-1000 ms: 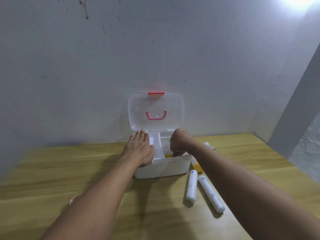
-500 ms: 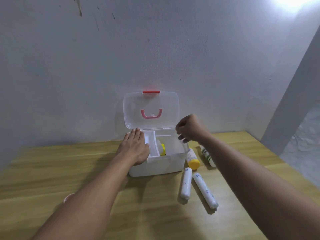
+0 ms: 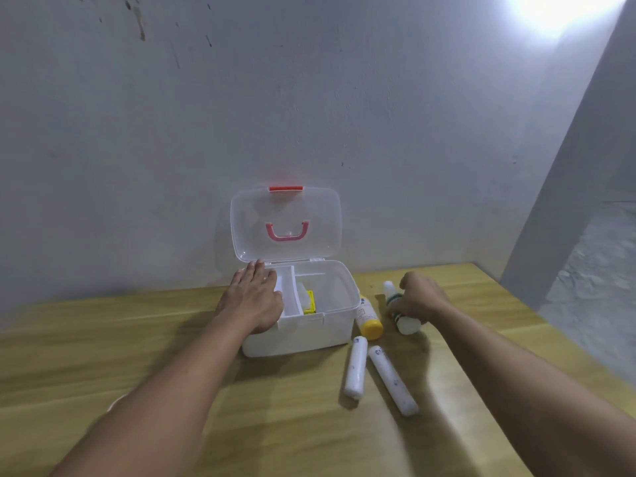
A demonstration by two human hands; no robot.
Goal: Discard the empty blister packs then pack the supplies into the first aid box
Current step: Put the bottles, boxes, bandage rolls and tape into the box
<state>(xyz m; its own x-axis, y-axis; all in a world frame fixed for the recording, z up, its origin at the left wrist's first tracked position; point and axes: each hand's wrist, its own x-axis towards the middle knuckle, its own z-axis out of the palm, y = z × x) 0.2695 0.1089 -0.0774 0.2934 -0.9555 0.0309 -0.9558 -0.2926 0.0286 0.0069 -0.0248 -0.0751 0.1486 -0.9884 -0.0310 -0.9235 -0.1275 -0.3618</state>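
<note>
Left hand: your left hand (image 3: pixel 253 301) lies flat, fingers spread, on the left rim of the first aid box (image 3: pixel 311 333), holding nothing
Right hand: your right hand (image 3: pixel 418 297) curls around the white bottle with green band (image 3: pixel 399 309), which lies on the wooden table (image 3: pixel 172 339) right of the box
Box: open, clear lid (image 3: pixel 285 223) upright against the wall; a yellow item (image 3: pixel 309 301) is inside
Still outside: the yellow-capped bottle (image 3: pixel 368 320) just beside the box, and two white rolls (image 3: pixel 356 368) in front of it

My right hand (image 3: pixel 418 299) covers the white bottle (image 3: pixel 399 309) middle, so its grip stays unclear to me. Labels on the two white rolls (image 3: pixel 356 371) are too blurred to read
</note>
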